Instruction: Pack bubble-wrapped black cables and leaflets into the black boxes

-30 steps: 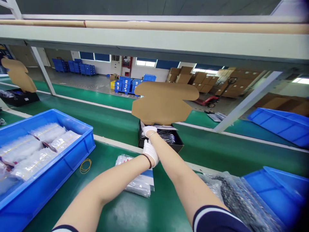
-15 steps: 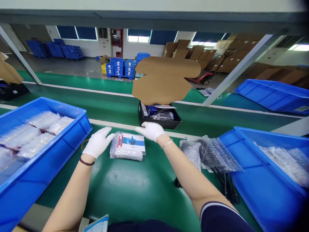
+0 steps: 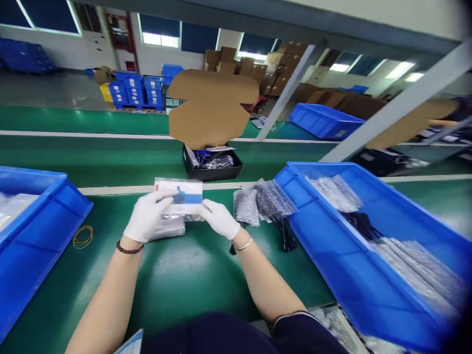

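Observation:
Both my hands wear white gloves. My left hand (image 3: pixel 149 214) is closed on the left side of a clear plastic packet with a blue-and-white printed card (image 3: pixel 190 197). At its right edge, my right hand (image 3: pixel 219 218) pinches the same packet. The packet is raised and tilted toward me. Under it and my left hand lies a stack of clear plastic packets (image 3: pixel 169 228), partly hidden. Beyond stands an open black box (image 3: pixel 217 173) with its brown cardboard lid up, holding a blue item and bagged cables.
Bubble-wrap bags (image 3: pixel 245 206) with black cables lie right of my hands. A blue bin (image 3: pixel 313 236) with bagged parts stands at the right, another blue bin (image 3: pixel 55 216) at the left. Yellow rubber bands (image 3: pixel 83 237) lie beside the left bin. A slanted metal post (image 3: pixel 285 93) rises behind.
My hands have closed on the top packet and lifted it off the stack; before, they were apart on either side. The view has swung to the right.

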